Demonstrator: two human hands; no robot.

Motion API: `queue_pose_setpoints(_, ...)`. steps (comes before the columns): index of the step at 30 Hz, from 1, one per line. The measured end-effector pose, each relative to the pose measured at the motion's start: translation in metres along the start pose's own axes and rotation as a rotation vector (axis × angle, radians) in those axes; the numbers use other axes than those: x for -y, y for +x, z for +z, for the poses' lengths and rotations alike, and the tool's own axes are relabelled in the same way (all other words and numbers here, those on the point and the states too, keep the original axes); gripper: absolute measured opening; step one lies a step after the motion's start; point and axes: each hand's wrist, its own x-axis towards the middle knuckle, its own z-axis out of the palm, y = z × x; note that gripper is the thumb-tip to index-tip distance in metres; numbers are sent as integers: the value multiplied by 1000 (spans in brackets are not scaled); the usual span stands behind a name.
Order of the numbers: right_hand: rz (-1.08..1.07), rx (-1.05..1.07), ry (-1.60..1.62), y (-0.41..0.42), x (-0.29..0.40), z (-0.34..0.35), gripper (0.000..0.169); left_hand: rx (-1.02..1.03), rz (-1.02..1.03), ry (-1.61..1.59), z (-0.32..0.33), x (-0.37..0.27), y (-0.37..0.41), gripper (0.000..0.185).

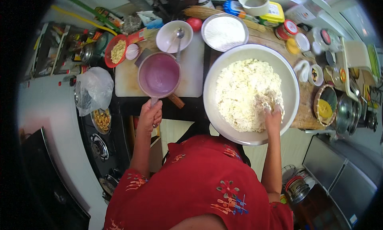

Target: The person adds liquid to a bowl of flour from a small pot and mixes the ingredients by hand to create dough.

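Note:
My left hand grips the handle of a pinkish-purple water dipper, held level in front of a white cutting board. The dipper looks smooth inside, and whether a little liquid lies in it is hard to tell. A large white basin stands before me on the right. Crumbly, pale yellow floury mixture covers its bottom. My right hand reaches into this mixture at the basin's near right side; its fingertips are coated and partly buried. A brown wooden handle, likely a knife's, sticks out below the dipper.
Behind the dipper sit a white bowl with a metal spoon and a bowl of white flour. A red basket of chopped pieces and half an onion lie left. Jars line the right; a gas stove is at left.

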Motion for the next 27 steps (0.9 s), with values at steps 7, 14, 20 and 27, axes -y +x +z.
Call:
queue_pose_setpoints(7,-3,49,-113,-3,12,11,43,-120,29,-79,-24,10,-33,15)
queue_pose_setpoints(14,-5,24,-260,2,-12,18,44,-117,95,-128,-46,-9,-61,17)
queue_pose_setpoints(20,3,-29,-49,-7,14,15,42,-268,87,-204,-67,-1,-27,23)
queue_pose_setpoints(27,-20,39,-170,-13,7,17,44,-305,125,-298,-93,21,53,29)
